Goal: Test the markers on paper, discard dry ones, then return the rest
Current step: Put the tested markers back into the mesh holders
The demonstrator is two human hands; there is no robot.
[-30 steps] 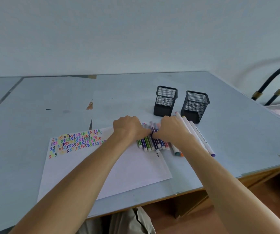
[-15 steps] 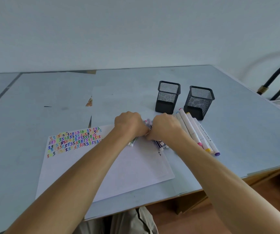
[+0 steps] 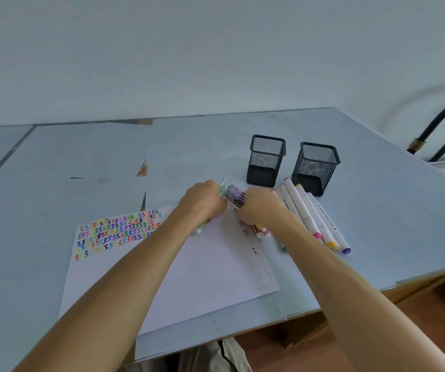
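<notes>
Thin coloured markers (image 3: 233,196) lie bunched between both gripping hands (image 3: 232,204)

We see soft, even, cool daylight with no glare, and only faint shadows under the two black mesh pen holders (image 3: 291,163) just beyond the gripping hands. The bundle of thin coloured markers (image 3: 232,196) between the fists is motion-blurred. Far from the grip, the pale grey table's (image 3: 377,210) edges bow from wide-angle distortion.
</notes>
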